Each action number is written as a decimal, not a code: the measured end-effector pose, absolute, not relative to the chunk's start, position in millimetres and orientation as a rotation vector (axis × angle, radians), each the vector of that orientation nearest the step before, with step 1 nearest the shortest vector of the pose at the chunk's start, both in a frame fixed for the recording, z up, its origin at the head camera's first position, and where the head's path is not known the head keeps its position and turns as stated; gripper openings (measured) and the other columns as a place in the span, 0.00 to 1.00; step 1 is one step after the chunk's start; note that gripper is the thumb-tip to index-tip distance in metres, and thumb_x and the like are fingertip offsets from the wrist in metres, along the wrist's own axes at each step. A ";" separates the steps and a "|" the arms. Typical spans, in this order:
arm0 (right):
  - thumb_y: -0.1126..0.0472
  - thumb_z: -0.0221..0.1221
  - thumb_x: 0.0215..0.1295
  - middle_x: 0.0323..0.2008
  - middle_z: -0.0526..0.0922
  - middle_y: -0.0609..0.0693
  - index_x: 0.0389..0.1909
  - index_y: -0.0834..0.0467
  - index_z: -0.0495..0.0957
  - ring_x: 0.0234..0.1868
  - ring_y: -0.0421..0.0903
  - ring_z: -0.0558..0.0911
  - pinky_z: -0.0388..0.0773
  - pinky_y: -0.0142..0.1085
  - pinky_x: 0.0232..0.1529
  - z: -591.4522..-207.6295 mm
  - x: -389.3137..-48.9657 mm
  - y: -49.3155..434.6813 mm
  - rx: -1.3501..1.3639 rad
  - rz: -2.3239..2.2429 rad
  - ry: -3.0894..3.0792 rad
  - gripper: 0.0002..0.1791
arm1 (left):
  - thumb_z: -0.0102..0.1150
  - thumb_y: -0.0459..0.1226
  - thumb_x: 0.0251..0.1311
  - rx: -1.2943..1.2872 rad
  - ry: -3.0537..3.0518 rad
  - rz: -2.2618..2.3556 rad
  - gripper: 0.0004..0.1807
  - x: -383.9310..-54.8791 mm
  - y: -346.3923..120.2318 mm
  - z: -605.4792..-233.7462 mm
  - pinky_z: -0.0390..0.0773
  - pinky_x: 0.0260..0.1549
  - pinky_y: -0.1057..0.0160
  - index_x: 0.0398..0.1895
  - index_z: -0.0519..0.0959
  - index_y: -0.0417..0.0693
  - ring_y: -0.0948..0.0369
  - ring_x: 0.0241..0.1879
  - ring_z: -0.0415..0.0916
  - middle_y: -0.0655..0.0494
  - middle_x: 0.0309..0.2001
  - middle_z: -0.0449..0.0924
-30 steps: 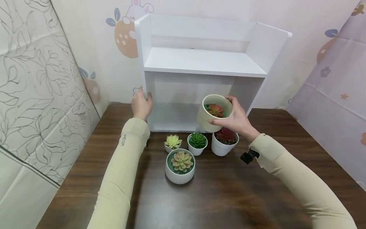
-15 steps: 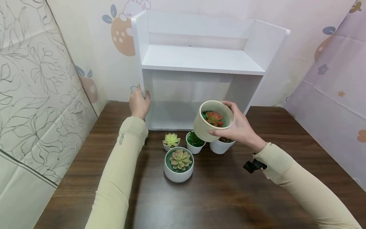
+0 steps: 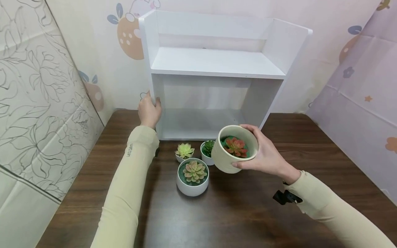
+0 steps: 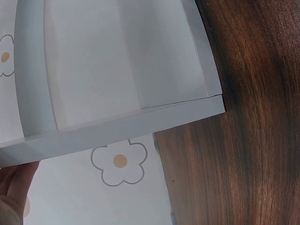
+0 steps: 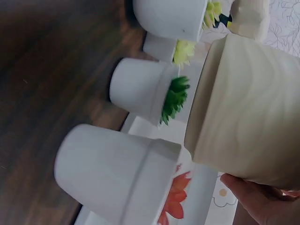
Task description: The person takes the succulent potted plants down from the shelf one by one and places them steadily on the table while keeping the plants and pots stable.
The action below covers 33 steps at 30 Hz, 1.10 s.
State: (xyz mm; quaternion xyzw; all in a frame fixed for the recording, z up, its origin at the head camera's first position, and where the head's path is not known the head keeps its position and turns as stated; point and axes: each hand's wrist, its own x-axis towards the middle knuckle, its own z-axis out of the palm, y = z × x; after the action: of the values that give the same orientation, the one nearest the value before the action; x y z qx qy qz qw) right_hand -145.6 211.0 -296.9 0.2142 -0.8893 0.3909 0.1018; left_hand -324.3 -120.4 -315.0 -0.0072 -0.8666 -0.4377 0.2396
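My right hand (image 3: pixel 266 155) grips a cream ribbed pot (image 3: pixel 224 158) by its side. Inside the tilted pot sits a red succulent (image 3: pixel 236 146). In the right wrist view the pot hangs above the table, over a white pot (image 5: pixel 108 168) with red leaves that it hides in the head view. Beside it stand a white pot with a green succulent (image 5: pixel 176 99) and a small pot with a yellow-green succulent (image 3: pixel 184 150). A round white bowl pot (image 3: pixel 192 189) is in front. My left hand (image 3: pixel 149 112) holds the left side panel of a white shelf (image 3: pixel 217 62).
The shelf stands at the back of the dark wooden table (image 3: pixel 198 224), against a patterned wall covering (image 3: pixel 217 7). Its upper board (image 3: pixel 211 60) has raised ends. Floral sheeting (image 3: pixel 40 86) lines the left side. The small pots stand close before the shelf's lower front edge.
My right hand has brought the cream pot down and toward me, out from before the shelf, now covering the white pot with red leaves. My left hand has stayed on the panel.
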 end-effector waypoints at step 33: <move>0.52 0.80 0.31 0.56 0.74 0.48 0.67 0.57 0.59 0.51 0.44 0.77 0.71 0.25 0.52 -354.0 -120.2 215.6 0.720 1.131 -2.727 0.59 | 0.48 0.38 0.69 -0.025 -2.378 -1.200 0.21 -318.3 -126.9 -314.5 0.73 0.57 0.48 0.62 0.70 0.39 0.45 0.59 0.74 0.39 0.58 0.76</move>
State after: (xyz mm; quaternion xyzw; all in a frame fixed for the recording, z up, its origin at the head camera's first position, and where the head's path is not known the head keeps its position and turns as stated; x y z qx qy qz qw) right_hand -120.2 215.6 -354.0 0.2366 -0.8962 0.3718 0.0516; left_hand -318.3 -126.9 -314.5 -0.0091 -0.8674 -0.4376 0.2367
